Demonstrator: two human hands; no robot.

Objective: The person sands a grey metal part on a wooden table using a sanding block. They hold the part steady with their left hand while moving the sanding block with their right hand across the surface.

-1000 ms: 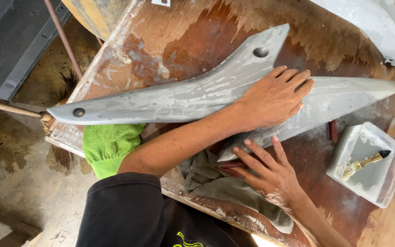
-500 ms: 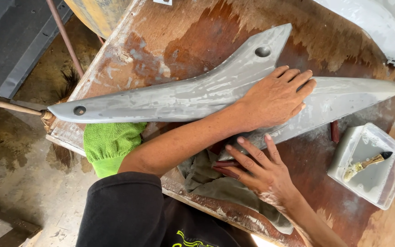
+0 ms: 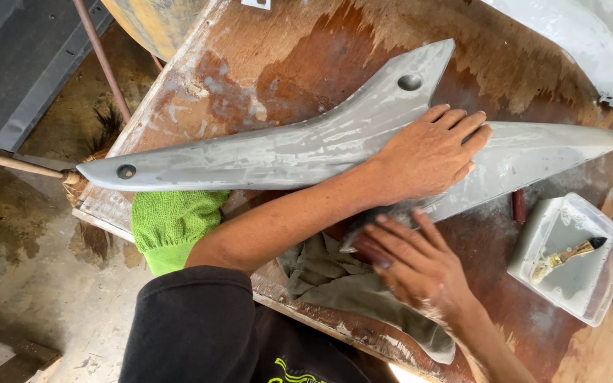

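Head view: two hands, left hand (image 3: pixel 431 152) and right hand (image 3: pixel 409 262), on one grey panel (image 3: pixel 264 152).

Under the left hand (image 3: pixel 427 157) the long panel (image 3: pixel 264 152) is pale grey, streaked with whitish smears. Beside the right hand (image 3: pixel 413 266) lies a drab grey-olive rag (image 3: pixel 335 280). Beyond the left forearm, a bright green cloth (image 3: pixel 168 223). The tabletop (image 3: pixel 306 57) is reddish brown, blotched white.

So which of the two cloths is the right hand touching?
The crumpled grey cloth, lying under the right hand; the green cloth hangs untouched at the table's edge.
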